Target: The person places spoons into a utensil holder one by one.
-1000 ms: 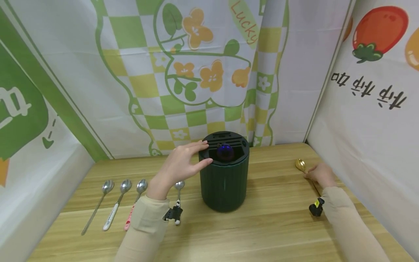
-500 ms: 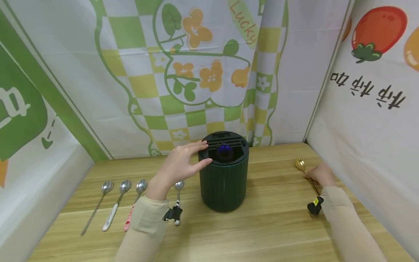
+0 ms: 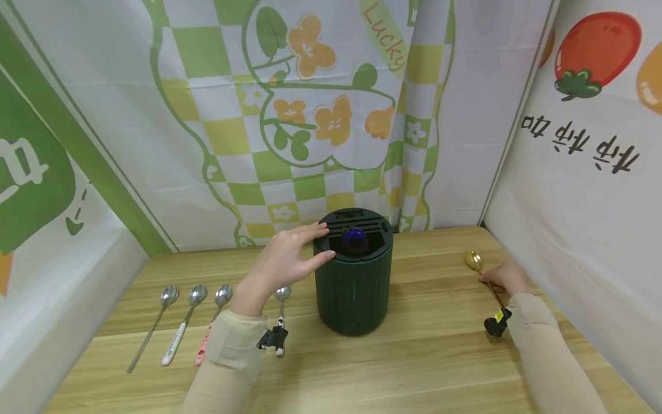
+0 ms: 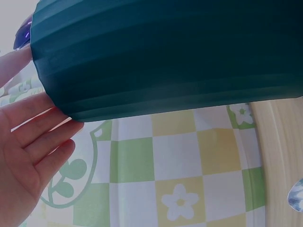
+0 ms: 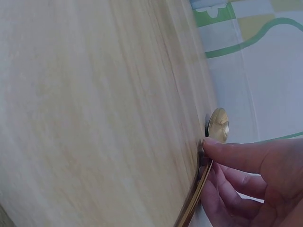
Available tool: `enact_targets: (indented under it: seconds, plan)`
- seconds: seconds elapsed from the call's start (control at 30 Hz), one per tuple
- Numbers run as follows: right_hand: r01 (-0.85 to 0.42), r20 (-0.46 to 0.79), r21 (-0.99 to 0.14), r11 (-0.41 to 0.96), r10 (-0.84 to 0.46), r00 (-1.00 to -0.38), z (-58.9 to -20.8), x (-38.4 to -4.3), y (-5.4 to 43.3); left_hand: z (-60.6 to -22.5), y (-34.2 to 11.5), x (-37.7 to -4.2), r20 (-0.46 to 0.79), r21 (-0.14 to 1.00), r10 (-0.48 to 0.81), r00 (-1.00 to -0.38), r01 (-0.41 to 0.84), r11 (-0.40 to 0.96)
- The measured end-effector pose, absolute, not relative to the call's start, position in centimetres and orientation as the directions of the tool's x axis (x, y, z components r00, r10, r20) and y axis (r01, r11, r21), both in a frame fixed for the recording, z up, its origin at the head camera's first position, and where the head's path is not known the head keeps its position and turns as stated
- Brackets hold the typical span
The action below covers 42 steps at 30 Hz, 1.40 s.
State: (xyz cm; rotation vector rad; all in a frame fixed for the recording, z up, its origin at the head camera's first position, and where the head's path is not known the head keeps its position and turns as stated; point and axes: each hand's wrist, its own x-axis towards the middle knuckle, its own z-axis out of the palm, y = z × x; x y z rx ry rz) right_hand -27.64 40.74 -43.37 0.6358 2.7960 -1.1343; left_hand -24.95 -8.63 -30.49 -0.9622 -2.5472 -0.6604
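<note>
The right hand (image 3: 508,277) is pinching the golden spoon (image 3: 474,261) at the right side of the surface (image 3: 414,362); the left hand (image 3: 281,256), spread, is touching the dark-green ribbed container (image 3: 353,296) near its top.

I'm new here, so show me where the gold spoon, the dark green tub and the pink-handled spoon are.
gold spoon (image 3: 473,260): head view, on its bowl
dark green tub (image 3: 353,296): head view, on its front wall
pink-handled spoon (image 3: 223,294): head view, on its metal bowl
</note>
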Motion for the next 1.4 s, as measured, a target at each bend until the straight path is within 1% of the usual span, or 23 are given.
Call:
enact_targets:
  seconds: [0.33, 0.53, 0.77, 1.07, 1.2, 1.4]
  plan:
    - [0.405, -0.223, -0.704, 0.583, 0.360, -0.906, -43.8, -28.0, 41.0, -30.5, -8.6, -25.1, 0.478, 0.287, 0.532, -0.699, 0.697, 0.657]
    - [0.404, -0.227, -0.684, 0.608, 0.349, -0.909, -44.0, -28.2, 41.2, -30.5, -8.6, -25.0, 0.467, 0.291, 0.532, -0.706, 0.691, 0.662]
    - [0.394, -0.236, -0.690, 0.607, 0.326, -0.916, -43.9, -28.2, 41.0, -30.5, -8.6, -25.0, 0.467, 0.293, 0.532, -0.706, 0.691, 0.661]
    - [0.387, -0.217, -0.699, 0.601, 0.337, -0.916, -43.7, -28.0, 40.5, -30.5, -8.6, -25.0, 0.467, 0.295, 0.534, -0.705, 0.693, 0.658]
    - [0.378, -0.205, -0.687, 0.621, 0.333, -0.920, -43.4, -28.0, 40.2, -30.5, -8.6, -25.0, 0.466, 0.296, 0.534, -0.706, 0.693, 0.658]
    - [0.343, -0.187, -0.678, 0.650, 0.299, -0.936, -43.1, -28.0, 39.9, -30.5, -8.6, -25.0, 0.466, 0.292, 0.532, -0.707, 0.690, 0.662]
